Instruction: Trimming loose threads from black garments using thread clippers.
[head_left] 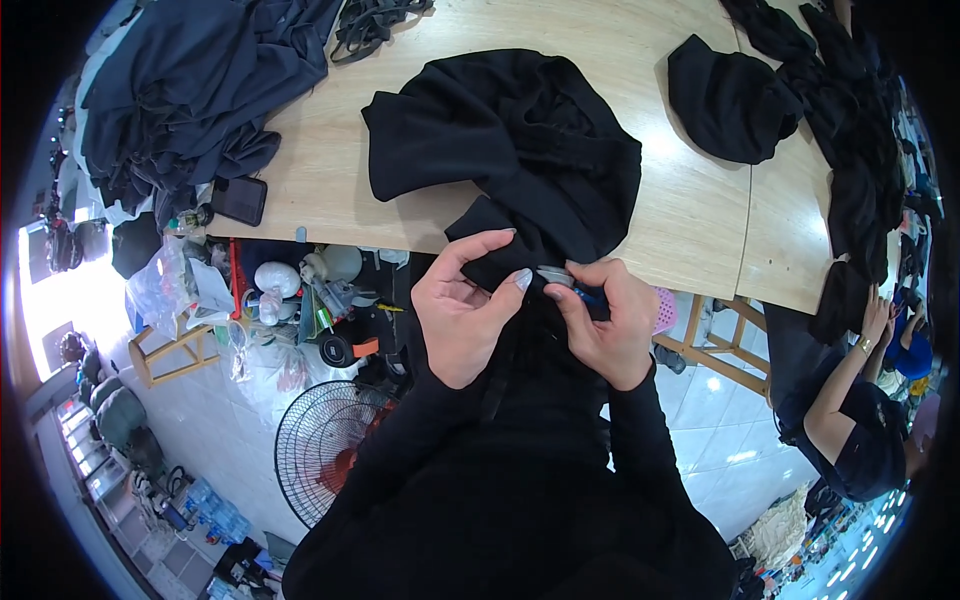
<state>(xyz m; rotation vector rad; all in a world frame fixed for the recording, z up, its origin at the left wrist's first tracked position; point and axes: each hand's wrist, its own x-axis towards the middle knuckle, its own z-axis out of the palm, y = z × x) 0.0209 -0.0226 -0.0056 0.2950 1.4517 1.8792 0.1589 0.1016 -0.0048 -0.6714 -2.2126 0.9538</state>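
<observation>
A black garment (530, 130) lies bunched on the wooden table, its near end hanging at the table's front edge. My left hand (465, 305) grips that near end, with the cloth between thumb and curled forefinger. In my right hand (615, 320) is a small pair of thread snips (553, 274); the metal blades point left toward the cloth by my left thumb. A bit of blue shows under my right fingers, and the rest of the snips is hidden. Both hands are close together, just in front of the table edge.
Dark cloth (200, 90) is heaped at the table's left, with a phone (240, 200) beside it. A smaller black piece (735, 100) lies to the right. Below left stands a fan (325, 450). At the far right a person (860, 430) reaches toward more black cloth.
</observation>
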